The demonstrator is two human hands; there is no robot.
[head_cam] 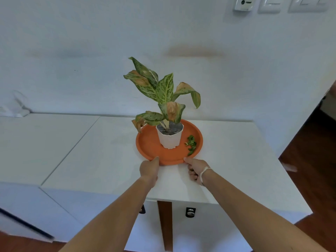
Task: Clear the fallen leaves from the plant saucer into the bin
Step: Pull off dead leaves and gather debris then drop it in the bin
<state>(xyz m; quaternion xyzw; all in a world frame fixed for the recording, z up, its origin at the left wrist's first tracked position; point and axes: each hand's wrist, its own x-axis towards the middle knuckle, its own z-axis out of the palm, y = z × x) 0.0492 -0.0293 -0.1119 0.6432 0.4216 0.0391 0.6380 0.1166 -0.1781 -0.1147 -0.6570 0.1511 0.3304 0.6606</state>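
An orange round saucer (149,144) lies on a white table top. A white pot (170,139) with a spotted green plant (163,91) stands in its middle. A small heap of green fallen leaves (191,144) lies in the saucer to the right of the pot. My left hand (150,169) grips the saucer's near rim on the left, thumb on the edge. My right hand (196,169) touches the near rim on the right with its thumb, the other fingers curled under. No bin is in view.
The white table (236,160) stands against a white wall, with a second white surface (36,142) adjoining on the left. Dark wood floor (312,151) lies to the right. Wall switches (271,4) sit at the top right.
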